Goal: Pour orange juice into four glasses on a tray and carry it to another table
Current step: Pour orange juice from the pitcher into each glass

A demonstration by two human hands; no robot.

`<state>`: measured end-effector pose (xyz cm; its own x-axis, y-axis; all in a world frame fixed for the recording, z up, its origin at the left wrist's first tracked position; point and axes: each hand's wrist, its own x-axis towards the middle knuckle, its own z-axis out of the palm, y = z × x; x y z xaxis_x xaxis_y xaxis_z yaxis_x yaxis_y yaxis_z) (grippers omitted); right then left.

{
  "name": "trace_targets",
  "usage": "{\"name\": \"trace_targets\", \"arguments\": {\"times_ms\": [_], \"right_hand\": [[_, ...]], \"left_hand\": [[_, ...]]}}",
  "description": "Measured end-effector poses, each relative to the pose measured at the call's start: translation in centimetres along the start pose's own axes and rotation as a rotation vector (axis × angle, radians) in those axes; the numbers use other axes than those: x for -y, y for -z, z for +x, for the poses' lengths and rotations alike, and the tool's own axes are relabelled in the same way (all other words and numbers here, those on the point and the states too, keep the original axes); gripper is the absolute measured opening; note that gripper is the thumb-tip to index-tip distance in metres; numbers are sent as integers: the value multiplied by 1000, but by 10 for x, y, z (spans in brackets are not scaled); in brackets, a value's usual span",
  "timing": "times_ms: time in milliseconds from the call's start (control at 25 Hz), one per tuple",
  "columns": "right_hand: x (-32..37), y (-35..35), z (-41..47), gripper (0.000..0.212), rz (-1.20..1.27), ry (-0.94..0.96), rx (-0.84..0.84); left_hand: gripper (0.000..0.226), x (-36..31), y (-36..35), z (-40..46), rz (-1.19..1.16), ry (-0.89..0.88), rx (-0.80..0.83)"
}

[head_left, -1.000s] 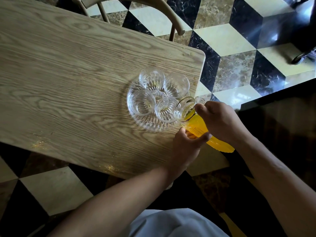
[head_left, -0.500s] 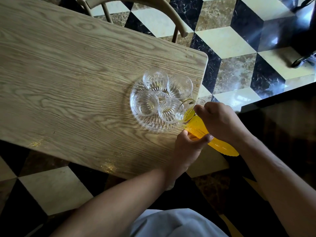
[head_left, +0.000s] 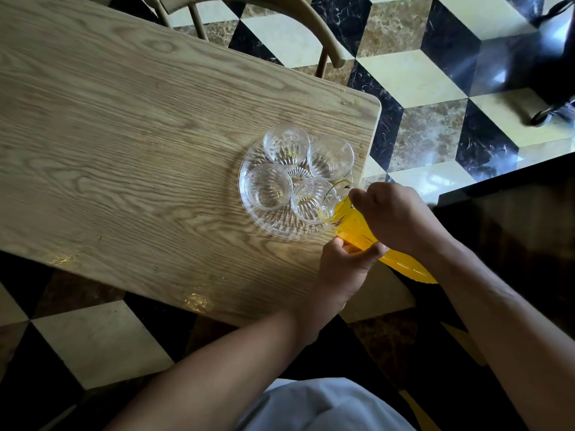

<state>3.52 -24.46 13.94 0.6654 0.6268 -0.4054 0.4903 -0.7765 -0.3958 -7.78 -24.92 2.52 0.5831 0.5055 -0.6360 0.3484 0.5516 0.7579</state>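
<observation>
A round ribbed glass tray (head_left: 258, 220) sits near the right end of the wooden table (head_left: 124, 135) and carries several clear glasses. A glass pitcher of orange juice (head_left: 357, 234) is tipped steeply, its mouth over the rim of the near-right glass (head_left: 306, 200). The far-left glass (head_left: 286, 144), far-right glass (head_left: 329, 157) and near-left glass (head_left: 267, 191) look almost dry, with only a faint yellow tint at the bottom. My right hand (head_left: 398, 219) grips the pitcher near its neck. My left hand (head_left: 342, 269) holds its body from below.
A curved wooden chair back (head_left: 280, 23) stands behind the table's far edge. The table's right corner (head_left: 373, 104) is just beyond the tray. A dark object (head_left: 553, 88) rests on the checkered marble floor at the far right. Wet shiny spots (head_left: 196, 301) lie on the near table edge.
The pitcher has tipped further and its mouth has come over the near-right glass, with juice reaching the lip. Both hands kept their grip.
</observation>
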Motion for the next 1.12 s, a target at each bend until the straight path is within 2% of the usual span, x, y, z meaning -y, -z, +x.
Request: {"name": "trace_targets", "arguments": {"times_ms": [280,880,1120], "right_hand": [[4,-1,1,55,-69,25,19],[9,1,1,54,-125,-15,46],[11,3,3,55,-138,8,54]], "left_hand": [[54,-2,-2,-5,-72,12,8],[61,5,-3,-3,-75,50,4],[55,11,-7,1,-126,96,3]]}}
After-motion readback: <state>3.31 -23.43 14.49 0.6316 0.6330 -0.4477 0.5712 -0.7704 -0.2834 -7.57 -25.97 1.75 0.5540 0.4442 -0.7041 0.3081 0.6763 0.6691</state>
